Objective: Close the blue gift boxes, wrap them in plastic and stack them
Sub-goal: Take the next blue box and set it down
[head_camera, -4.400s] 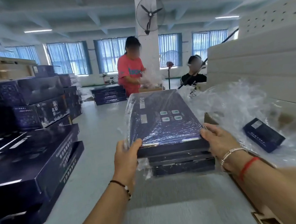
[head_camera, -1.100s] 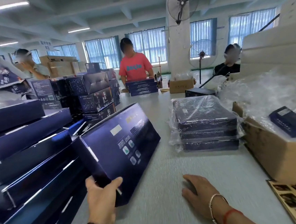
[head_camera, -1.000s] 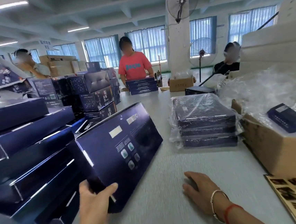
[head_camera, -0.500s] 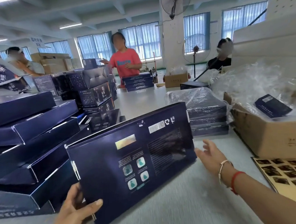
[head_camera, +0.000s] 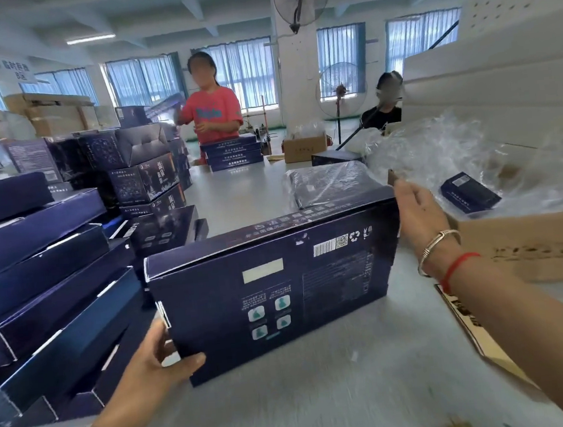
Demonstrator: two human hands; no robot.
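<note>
A dark blue gift box stands on its long edge on the grey table, its printed back facing me and its top flap down. My left hand grips its lower left corner, thumb on the front face. My right hand hovers beside the box's upper right corner, fingers loosely extended toward the pile of clear plastic bags and holding nothing I can see. Behind the box lies a stack of plastic-wrapped boxes.
Unwrapped blue boxes are stacked high on the left. At the right, a cardboard carton holds the plastic and a small blue box; a printed sheet lies before it. A person in red works at the far end.
My left hand has pulled the box from the left stack to the table's middle and stood it upright. My right hand has lifted off the table toward the plastic pile.
</note>
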